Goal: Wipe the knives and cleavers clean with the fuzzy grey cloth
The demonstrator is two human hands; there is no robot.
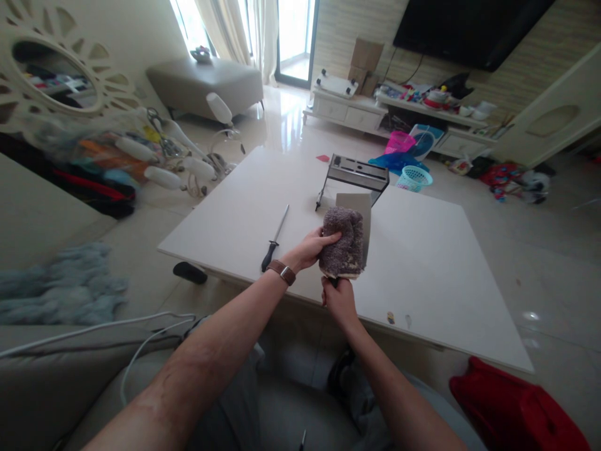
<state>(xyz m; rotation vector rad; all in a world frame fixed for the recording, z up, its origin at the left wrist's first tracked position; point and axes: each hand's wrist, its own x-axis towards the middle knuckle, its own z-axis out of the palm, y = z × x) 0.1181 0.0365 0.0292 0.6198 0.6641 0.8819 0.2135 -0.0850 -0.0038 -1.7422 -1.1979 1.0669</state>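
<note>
My right hand is closed round the dark handle of a broad-bladed cleaver, held up over the table's near edge. A fuzzy grey-brown cloth covers most of the blade; only its far end and right side show. With the thumb lying across the front, my left hand grips the cloth from the left, its other fingers mostly hidden. To the left, a sharpening steel with a black handle lies on the white table. Beyond the blade stands a slotted knife block.
A small sticker is near the table's front edge. Behind the table are a turquoise basket and a white TV cabinet. A lamp with white shades stands left; a red item lies at lower right.
</note>
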